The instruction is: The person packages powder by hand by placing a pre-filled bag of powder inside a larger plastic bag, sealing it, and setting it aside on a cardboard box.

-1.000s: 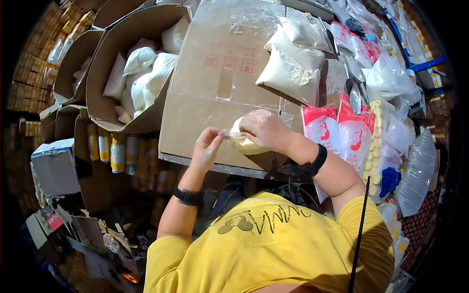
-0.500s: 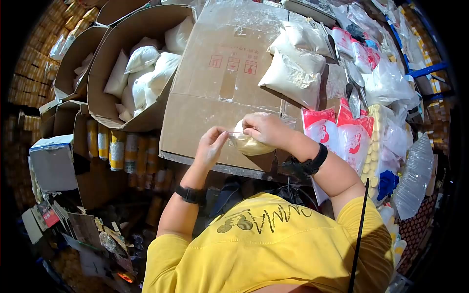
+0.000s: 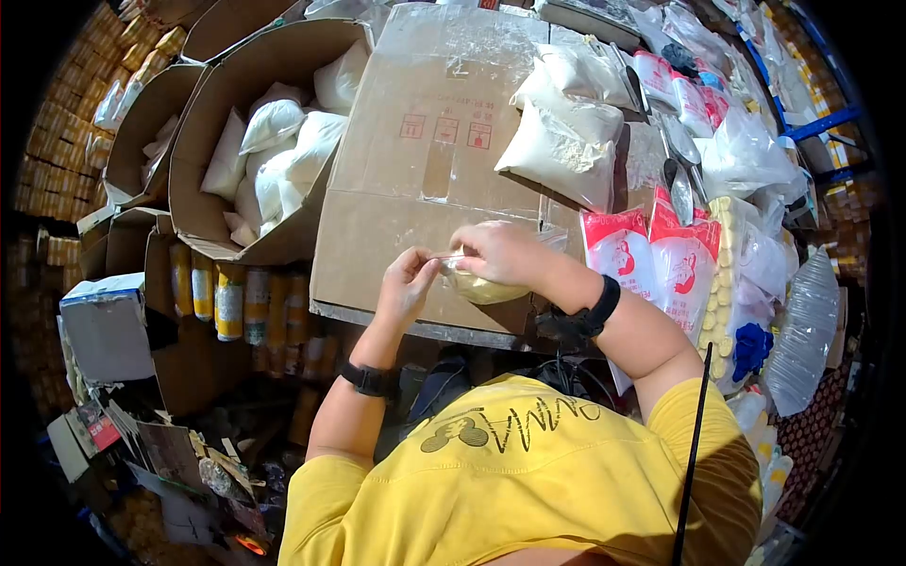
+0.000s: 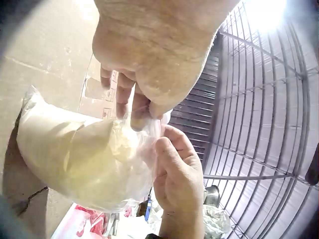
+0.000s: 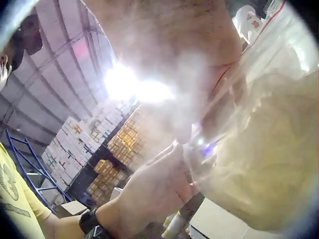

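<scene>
A clear zip bag (image 3: 483,289) of pale cream powder sits at the near edge of the cardboard-topped table (image 3: 377,226). My left hand (image 3: 406,285) pinches one end of the bag's mouth between thumb and fingers. Close beside it, my right hand (image 3: 502,253) pinches the same top edge, thumb and forefinger on the closure strip. In the left wrist view the bag (image 4: 75,149) bulges full, and both hands meet at its mouth. A red line runs along the zip closure (image 5: 224,74) in the right wrist view.
Filled powder bags (image 3: 562,141) lie at the table's far right. Red-and-white printed bags (image 3: 684,259) and metal spoons (image 3: 681,193) lie on the right. To the left, a large open carton (image 3: 203,160) holds several filled white bags. Yellow-and-white rolls (image 3: 228,302) stand below it.
My right fingers have shifted slightly left along the bag's top edge, closer to my left fingers. My left hand keeps its pinch, and the bag stays at about the same spot.
</scene>
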{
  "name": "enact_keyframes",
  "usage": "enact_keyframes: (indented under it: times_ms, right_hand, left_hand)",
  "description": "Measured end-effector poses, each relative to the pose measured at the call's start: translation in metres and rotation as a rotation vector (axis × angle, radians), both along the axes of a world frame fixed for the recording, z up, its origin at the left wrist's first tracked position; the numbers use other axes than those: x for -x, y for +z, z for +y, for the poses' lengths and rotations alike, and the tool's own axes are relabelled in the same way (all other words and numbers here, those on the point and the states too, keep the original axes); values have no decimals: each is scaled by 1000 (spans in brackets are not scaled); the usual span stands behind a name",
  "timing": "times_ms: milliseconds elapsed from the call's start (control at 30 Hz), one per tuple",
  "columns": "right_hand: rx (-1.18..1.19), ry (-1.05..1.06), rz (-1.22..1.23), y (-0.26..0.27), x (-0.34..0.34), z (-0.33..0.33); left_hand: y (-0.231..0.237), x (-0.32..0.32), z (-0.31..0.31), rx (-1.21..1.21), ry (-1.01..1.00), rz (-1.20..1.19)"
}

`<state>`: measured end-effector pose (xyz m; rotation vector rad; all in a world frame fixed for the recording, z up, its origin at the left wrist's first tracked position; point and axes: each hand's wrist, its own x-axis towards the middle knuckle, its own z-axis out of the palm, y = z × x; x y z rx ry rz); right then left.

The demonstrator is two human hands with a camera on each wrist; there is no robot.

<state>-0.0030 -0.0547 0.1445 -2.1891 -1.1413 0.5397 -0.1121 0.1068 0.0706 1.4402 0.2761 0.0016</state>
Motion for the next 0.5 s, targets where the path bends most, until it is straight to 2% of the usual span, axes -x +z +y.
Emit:
enact_keyframes:
  times_ms: [100,300,500]
  right_hand:
    - [-12,87,-54,-11,-1,7]
    - [-92,76,-118,-14,3,12]
    - [-3,53,-136,-14,3,15]
  left_hand:
    - [2,-1,0,-8,0,-21]
    - [4,-2,0,-149,6,-17]
    - [-3,-3,-1,-157,17,-44]
